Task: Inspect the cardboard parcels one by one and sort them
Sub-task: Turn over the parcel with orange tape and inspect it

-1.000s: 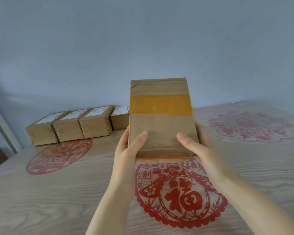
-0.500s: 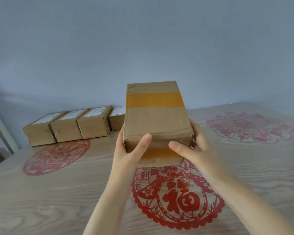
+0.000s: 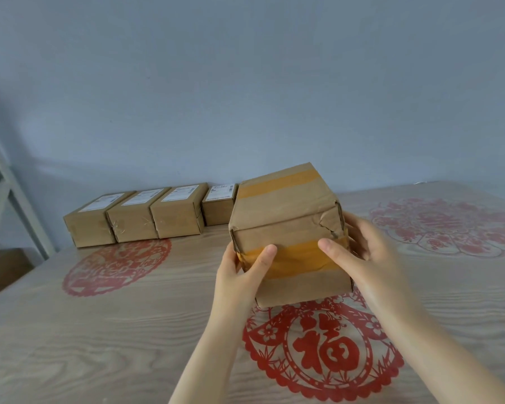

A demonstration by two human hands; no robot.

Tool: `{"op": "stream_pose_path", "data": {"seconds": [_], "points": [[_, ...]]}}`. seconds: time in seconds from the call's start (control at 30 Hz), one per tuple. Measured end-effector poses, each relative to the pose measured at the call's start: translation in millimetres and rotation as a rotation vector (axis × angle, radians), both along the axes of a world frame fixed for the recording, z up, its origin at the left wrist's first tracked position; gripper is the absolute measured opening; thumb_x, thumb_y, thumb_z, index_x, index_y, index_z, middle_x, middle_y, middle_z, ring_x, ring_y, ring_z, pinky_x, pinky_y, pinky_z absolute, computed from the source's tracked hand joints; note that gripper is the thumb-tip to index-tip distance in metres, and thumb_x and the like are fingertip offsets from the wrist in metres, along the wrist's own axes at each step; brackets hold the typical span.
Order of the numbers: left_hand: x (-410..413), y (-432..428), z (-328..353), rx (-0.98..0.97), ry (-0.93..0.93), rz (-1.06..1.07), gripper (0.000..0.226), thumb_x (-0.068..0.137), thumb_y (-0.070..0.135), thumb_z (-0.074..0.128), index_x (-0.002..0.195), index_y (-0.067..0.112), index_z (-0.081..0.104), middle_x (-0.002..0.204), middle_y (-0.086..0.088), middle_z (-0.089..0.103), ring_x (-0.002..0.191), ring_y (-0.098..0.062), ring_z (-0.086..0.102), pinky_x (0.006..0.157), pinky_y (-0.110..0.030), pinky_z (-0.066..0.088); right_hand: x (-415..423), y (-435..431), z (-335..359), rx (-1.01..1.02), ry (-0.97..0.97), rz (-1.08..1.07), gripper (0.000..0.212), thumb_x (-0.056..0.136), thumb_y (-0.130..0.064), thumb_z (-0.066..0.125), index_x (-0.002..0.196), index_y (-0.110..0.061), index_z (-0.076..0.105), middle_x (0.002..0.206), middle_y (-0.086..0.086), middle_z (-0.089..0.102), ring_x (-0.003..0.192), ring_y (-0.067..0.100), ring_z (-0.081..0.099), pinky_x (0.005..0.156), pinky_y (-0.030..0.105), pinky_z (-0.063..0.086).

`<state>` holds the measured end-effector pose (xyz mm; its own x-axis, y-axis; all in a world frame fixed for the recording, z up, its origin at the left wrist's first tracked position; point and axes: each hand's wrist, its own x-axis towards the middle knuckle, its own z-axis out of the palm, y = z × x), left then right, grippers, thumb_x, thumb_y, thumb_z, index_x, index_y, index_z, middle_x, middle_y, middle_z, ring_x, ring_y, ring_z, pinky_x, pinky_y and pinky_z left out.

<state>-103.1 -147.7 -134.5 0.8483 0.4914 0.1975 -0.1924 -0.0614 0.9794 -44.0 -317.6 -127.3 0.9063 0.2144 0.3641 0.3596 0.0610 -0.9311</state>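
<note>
A brown cardboard parcel with a yellow tape band is held in the air above the table's middle. Its near face has a torn, dented corner at the upper right. My left hand grips its lower left edge, thumb on the tape. My right hand grips the right side, thumb across the near face. Several more parcels with white labels stand in a row at the back left, against the wall.
The wooden table carries red paper-cut decorations: one under the held parcel, one at the left, a paler one at the back right. A white metal frame stands past the table's left edge.
The parcel has been tipped away from me and lowered, so a different face with the torn corner now faces me. Both hands moved with it.
</note>
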Motion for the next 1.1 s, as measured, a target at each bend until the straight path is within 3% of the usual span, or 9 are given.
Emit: {"op": "stream_pose_path", "data": {"seconds": [0.1,0.2,0.43,0.6,0.73,0.83,0.97,1.1], "points": [[1,-2,-4,0.033,0.008,-0.021,0.059,0.069,0.043,0.074,0.125,0.028,0.061,0.095,0.023,0.074,0.087,0.013,0.067,0.068,-0.005,0.05,5,-2,-2,-0.017,0.027,-0.037,0.049,0.082,-0.031,0.074,0.129,-0.03,0.06,0.113,-0.017,0.069,0.107,-0.001,0.064,0.098,0.031,0.051],[2,-3,-6,0.056,0.007,-0.021,0.06,0.069,0.044,0.073,0.126,0.031,0.06,0.096,0.026,0.073,0.091,0.012,0.066,0.07,-0.006,0.05,8,-3,-3,-0.007,0.049,-0.037,0.045,0.085,-0.022,0.074,0.128,-0.026,0.061,0.112,-0.015,0.07,0.105,0.002,0.065,0.096,0.03,0.052],[0,1,0,0.095,-0.024,-0.003,0.067,0.068,0.046,0.074,0.13,0.025,0.061,0.104,0.015,0.075,0.095,0.005,0.069,0.073,-0.009,0.053,10,-4,-3,-0.053,-0.021,-0.07,0.048,0.085,-0.03,0.073,0.13,-0.027,0.058,0.119,-0.016,0.066,0.114,0.004,0.06,0.097,0.027,0.05],[-1,-4,1,0.065,-0.02,-0.01,0.056,0.065,0.045,0.074,0.117,0.029,0.063,0.098,0.017,0.075,0.086,0.01,0.068,0.068,-0.009,0.052,9,-7,3,-0.025,-0.054,-0.071,0.037,0.084,-0.029,0.074,0.112,-0.045,0.055,0.107,-0.03,0.062,0.096,-0.023,0.055,0.074,0.004,0.046],[-1,-2,3,0.006,-0.043,0.022,0.067,0.062,0.043,0.076,0.126,0.031,0.059,0.112,0.013,0.07,0.087,0.01,0.067,0.068,-0.009,0.053,6,-7,3,0.001,-0.076,-0.026,0.042,0.082,-0.027,0.075,0.12,-0.037,0.059,0.11,-0.024,0.067,0.101,-0.014,0.06,0.076,0.005,0.049],[-4,-1,6,0.013,-0.089,0.039,0.075,0.064,0.041,0.077,0.136,0.027,0.057,0.118,0.013,0.07,0.096,0.007,0.068,0.07,-0.007,0.052,9,-9,5,0.005,-0.065,-0.049,0.039,0.082,-0.031,0.074,0.118,-0.036,0.059,0.112,-0.02,0.068,0.104,-0.008,0.062,0.087,0.015,0.051],[-9,-5,13,0.044,-0.122,0.025,0.049,0.08,0.026,0.075,0.127,0.027,0.063,0.105,0.016,0.076,0.095,0.006,0.069,0.069,-0.005,0.05,10,-12,8,0.105,0.028,-0.038,0.038,0.082,-0.027,0.074,0.117,-0.032,0.059,0.107,-0.019,0.068,0.093,-0.009,0.065,0.08,0.015,0.056],[-11,0,16,0.022,-0.14,0.019,0.05,0.067,0.04,0.077,0.116,0.042,0.064,0.112,0.017,0.073,0.105,0.0,0.068,0.085,-0.018,0.056,5,-9,9,0.046,0.042,-0.023,0.077,0.067,-0.044,0.075,0.137,-0.043,0.044,0.127,-0.025,0.057,0.097,-0.001,0.066,0.091,0.031,0.053]]}}
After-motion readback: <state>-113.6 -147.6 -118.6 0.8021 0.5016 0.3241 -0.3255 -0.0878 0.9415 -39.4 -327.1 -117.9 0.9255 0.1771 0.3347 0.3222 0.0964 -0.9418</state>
